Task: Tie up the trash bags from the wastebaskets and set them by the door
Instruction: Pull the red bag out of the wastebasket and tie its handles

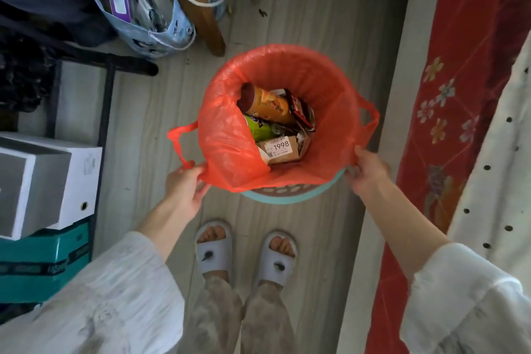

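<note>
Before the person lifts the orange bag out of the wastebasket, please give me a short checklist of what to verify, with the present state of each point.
1. Left hand grips the orange trash bag at its near-left edge: ok.
2. Right hand holds the bag's near-right edge at the wastebasket rim: ok.
3. Both loop handles free: ok, left handle and right handle hang outside.
4. Bag freed from the rim all round: not ok, the far side is still stretched over it.
5. Trash sits below the opening: ok, the snack can and labelled box lie deep.
6. Bag free of holes: cannot tell.
</note>
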Available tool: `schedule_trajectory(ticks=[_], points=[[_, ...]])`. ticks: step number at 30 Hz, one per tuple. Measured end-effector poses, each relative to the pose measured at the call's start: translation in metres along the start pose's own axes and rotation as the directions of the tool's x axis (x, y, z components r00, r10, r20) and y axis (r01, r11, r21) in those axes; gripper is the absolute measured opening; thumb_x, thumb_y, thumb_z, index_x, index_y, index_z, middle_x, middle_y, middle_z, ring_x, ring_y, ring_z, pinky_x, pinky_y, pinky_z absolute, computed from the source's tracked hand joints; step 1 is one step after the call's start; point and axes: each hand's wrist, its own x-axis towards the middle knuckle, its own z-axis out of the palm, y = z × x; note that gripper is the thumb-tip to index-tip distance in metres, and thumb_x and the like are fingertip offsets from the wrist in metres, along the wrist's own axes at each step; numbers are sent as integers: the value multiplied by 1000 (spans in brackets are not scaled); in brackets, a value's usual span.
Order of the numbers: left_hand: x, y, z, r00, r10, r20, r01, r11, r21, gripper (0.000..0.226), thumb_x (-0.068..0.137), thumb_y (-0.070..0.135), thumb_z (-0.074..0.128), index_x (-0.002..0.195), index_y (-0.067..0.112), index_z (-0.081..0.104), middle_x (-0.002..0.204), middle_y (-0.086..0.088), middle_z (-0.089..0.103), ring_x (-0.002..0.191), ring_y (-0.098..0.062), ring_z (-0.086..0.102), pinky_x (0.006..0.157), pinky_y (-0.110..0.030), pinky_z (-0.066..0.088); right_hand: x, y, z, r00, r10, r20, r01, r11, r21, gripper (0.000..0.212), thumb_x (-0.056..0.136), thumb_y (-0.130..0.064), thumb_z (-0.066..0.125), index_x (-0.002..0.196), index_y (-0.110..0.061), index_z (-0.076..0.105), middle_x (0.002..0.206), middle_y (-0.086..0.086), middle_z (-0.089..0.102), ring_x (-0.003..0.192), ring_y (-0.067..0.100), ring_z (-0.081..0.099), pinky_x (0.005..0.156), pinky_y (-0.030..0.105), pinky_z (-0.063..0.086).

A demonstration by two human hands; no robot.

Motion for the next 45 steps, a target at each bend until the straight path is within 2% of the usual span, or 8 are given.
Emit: schedule_trajectory(ticks=[11,15,18,21,26,32,37,45], points=[[-59,64,4,924,359,134,-364,932,12,21,86,6,53,70,18,58,50,10,63,71,-10,59,76,-26,50,-66,-49,16,986,-162,30,151,964,218,21,85,-1,44,69,-13,50,58,0,57,59,12,50,63,23,45],[-90,85,9,899,392,195,-387,920,-66,43,84,3,53,48,20,67,52,9,65,61,-2,64,69,-16,50,-90,-60,15,950,-201,240,230,968,-101,22,84,-39,56,85,-17,59,58,-3,49,54,11,45,60,23,39],[-112,94,16,853,427,301,-458,888,40,31,85,7,52,61,18,66,59,4,67,70,-8,65,70,-16,49,-111,-67,20,870,-297,393,464,762,-452,30,84,-47,58,81,-18,64,58,-8,57,52,4,53,57,15,44],[-130,91,26,830,356,429,-470,861,195,20,89,15,50,77,9,65,55,3,61,62,-12,64,76,-23,50,-125,-70,29,789,-392,473,611,415,-674,37,85,-37,59,75,-2,69,76,10,69,78,19,63,86,30,46],[-140,94,34,838,255,482,-486,752,446,35,90,32,52,99,-1,61,42,6,50,53,-16,57,84,-33,44,-135,-79,38,892,-211,399,397,786,-473,35,86,-38,58,90,-4,68,75,6,67,65,15,63,59,21,51],[-160,109,62,735,462,497,-660,654,368,21,94,27,46,85,18,63,42,7,48,42,-8,46,51,-17,38,-135,-90,37,903,-219,370,391,774,-497,32,84,-42,60,72,-12,61,53,4,60,55,19,55,63,28,49],[-184,115,74,700,443,560,-651,718,246,20,89,16,51,72,14,62,69,-5,60,70,-21,61,77,-32,46,-146,-96,34,882,-174,437,383,806,-452,15,84,-16,59,78,-4,65,53,2,53,52,15,48,57,21,44],[-206,121,42,835,340,432,-518,753,407,17,89,20,51,78,14,62,64,-1,52,73,-21,58,96,-42,44,-176,-96,12,896,-176,408,332,875,-351,11,87,-7,53,80,-7,62,71,9,61,65,16,57,64,21,49]])
